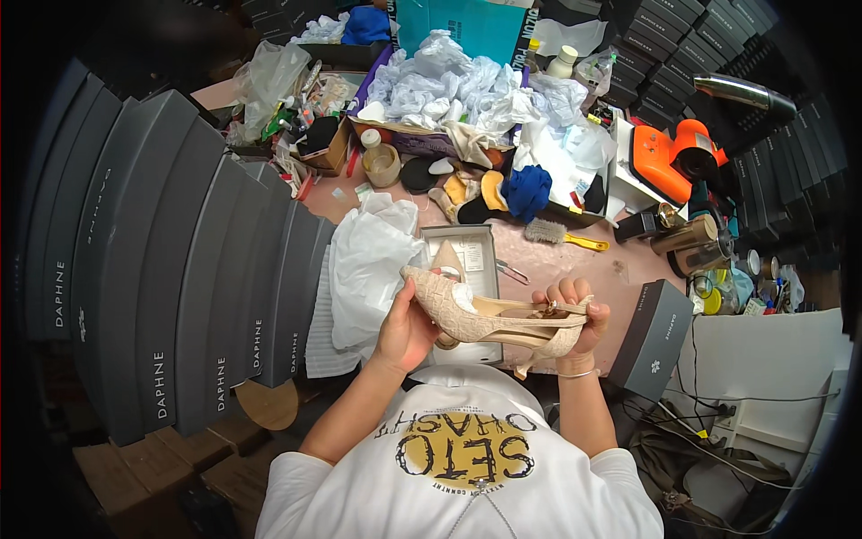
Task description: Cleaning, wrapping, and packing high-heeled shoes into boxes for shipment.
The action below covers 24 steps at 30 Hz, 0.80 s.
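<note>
A beige pointed-toe slingback shoe with a textured upper is held up on its side between my two hands, over an open shoebox. My left hand is closed around the toe end. My right hand grips the heel end and the back strap. White stuffing shows inside the shoe. Behind it, the pointed toe of a second beige shoe rises from the box; the rest is mostly hidden. Crumpled white tissue paper lies against the box's left side.
Dark shoeboxes stand in a row at left. A dark box or lid leans at right. Beyond lie a yellow-handled brush, a small red-handled tool, a jar and a carton of crumpled paper.
</note>
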{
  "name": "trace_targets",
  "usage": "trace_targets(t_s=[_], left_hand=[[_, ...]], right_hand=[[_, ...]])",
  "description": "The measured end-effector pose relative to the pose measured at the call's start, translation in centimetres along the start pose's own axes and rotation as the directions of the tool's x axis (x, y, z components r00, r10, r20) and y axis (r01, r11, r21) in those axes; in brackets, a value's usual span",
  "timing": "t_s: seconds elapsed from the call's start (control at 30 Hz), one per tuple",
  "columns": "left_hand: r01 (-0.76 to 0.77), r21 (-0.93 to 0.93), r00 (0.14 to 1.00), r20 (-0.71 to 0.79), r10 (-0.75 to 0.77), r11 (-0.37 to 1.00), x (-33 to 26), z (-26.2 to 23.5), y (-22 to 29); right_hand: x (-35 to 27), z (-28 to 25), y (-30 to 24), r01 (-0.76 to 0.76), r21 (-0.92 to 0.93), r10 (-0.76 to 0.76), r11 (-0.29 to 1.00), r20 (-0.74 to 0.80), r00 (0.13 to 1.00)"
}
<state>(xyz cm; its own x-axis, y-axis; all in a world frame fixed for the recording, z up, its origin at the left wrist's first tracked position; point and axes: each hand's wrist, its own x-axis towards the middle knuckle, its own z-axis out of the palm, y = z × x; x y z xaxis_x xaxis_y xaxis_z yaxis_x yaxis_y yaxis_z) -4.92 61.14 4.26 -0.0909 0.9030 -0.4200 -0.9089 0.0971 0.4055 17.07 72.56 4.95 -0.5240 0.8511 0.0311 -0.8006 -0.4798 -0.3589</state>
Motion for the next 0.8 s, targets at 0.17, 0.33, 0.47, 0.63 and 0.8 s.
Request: trace_targets(t_s=[0.17,0.33,0.47,0.63,0.8], left_hand=[[-0.070,0.033,0.996,0.052,0.068,0.997,-0.5,0.6,0.4],[-0.115,0.012,0.989,0.091,0.114,0.993,-0.5,0.8,0.9],[-0.200,-0.046,0.975,0.087,0.203,0.979,-0.1,1.3,1.1],[-0.312,-0.083,0.939,0.124,0.320,0.946,0.6,1.6,2.4],[-0.370,-0.027,0.928,-0.050,0.369,0.928,0.9,2.5,1.7]], right_hand=[[-0.3,-0.4,0.0,0.002,-0.063,-0.002,0.998,0.002,1.000],[-0.8,0.7,0.1,0.030,-0.253,-0.019,0.967,0.044,0.999],[-1.4,0.8,0.6,-0.011,-0.467,0.032,0.884,0.037,0.999],[-2.6,1.2,1.6,-0.122,-0.574,0.172,0.810,0.034,0.985],[-4.2,0.9,2.4,-0.027,-0.689,0.054,0.725,0.017,0.998]])
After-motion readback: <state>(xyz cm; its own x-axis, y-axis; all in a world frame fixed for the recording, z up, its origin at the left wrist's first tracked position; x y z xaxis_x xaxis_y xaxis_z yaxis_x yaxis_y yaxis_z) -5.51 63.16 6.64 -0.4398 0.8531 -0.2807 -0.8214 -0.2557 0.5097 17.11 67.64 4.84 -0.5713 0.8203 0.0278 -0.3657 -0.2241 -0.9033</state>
